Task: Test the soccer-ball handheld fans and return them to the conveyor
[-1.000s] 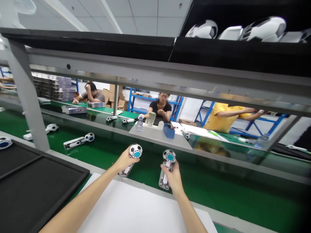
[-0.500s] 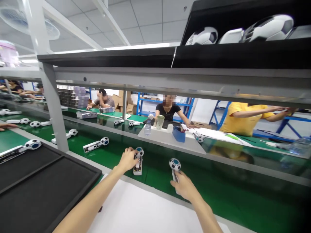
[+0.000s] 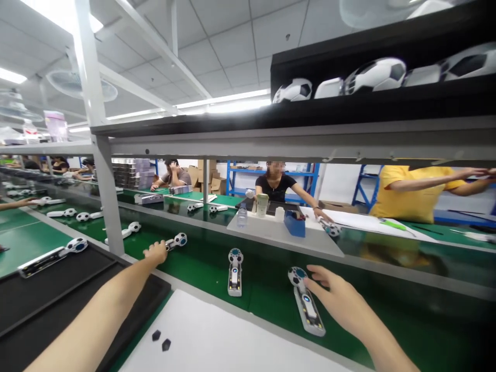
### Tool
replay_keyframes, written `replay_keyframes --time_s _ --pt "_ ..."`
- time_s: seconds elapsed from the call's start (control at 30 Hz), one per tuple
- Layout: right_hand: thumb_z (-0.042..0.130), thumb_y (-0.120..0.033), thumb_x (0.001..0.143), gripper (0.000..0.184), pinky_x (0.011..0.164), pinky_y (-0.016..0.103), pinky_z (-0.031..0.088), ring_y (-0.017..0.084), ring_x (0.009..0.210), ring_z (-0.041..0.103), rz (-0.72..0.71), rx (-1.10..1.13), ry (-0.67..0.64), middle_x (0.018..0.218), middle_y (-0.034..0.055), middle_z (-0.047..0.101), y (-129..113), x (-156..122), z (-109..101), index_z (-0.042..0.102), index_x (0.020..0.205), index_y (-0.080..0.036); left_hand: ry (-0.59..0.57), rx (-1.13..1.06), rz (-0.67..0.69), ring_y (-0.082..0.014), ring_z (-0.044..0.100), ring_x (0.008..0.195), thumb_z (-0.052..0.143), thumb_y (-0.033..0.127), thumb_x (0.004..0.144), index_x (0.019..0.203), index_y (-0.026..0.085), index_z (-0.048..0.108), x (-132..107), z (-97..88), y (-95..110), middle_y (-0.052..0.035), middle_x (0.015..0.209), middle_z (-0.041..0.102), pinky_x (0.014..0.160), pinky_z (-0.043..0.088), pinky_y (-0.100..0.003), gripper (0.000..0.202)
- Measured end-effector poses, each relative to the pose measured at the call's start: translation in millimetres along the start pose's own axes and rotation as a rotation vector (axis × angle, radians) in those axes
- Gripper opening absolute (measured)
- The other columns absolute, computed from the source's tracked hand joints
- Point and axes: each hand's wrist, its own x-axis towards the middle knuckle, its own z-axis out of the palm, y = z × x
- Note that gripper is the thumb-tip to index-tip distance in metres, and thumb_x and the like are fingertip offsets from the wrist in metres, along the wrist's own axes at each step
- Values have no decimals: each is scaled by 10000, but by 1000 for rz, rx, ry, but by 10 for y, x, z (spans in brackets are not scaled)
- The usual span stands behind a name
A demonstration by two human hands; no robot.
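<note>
My left hand [image 3: 156, 253] reaches across to a white handheld device with a football-patterned head [image 3: 180, 239]. Its fingers are curled round the handle end, which they mostly cover. My right hand [image 3: 337, 297] is open, fingers apart, beside the head of another football-headed device [image 3: 308, 307]; whether a fingertip touches it I cannot tell. That one lies with its handle casing uncovered, showing the parts inside. Between my hands a similar uncovered device [image 3: 234, 274] lies on the green belt [image 3: 263, 289], head pointing away from me.
White paper [image 3: 217, 341] with two black pentagon pieces [image 3: 161, 341] lies in front of me. At left is a black tray [image 3: 65, 315] with another device [image 3: 54, 257]. A post [image 3: 108, 196] and overhead shelf [image 3: 232, 137] frame the belt. Co-workers sit opposite.
My left hand has left the middle device and moved left to another one. My right hand has let go of the right device and opened beside it. The view has shifted.
</note>
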Motion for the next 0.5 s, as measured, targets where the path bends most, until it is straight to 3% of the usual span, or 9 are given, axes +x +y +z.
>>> replay_keyframes --time_s 0.1,0.23,0.33,0.5 --pt "489 -470 872 523 870 371 485 326 1109 623 -28 36 34 1248 121 655 -8 -46 -70 564 1322 -214 -102 -63 -146 -240 609 1060 606 327 917 1226 158 573 -11 -113 -73 -98 1241 591 880 536 -446 354" --pt "514 -464 856 517 833 374 492 333 1075 636 -37 64 43 1202 123 677 -62 -87 -93 577 1302 -210 -298 -250 -273 -201 639 941 598 327 923 1192 149 583 -10 -59 100 -83 1142 626 790 566 -388 322" --pt "494 -427 882 494 872 410 474 333 1079 621 -37 79 17 1206 122 668 -144 -121 -60 559 1311 -191 -442 -490 -264 -155 635 809 569 356 939 1154 143 585 -143 15 357 -63 1033 640 693 561 -323 303" --pt "472 -412 923 432 915 395 467 284 1111 600 -94 151 -74 1198 100 663 -373 -230 41 558 1288 -198 -689 -956 -143 -89 546 587 505 340 949 1094 129 557 -639 16 976 -48 903 636 489 446 -206 261"
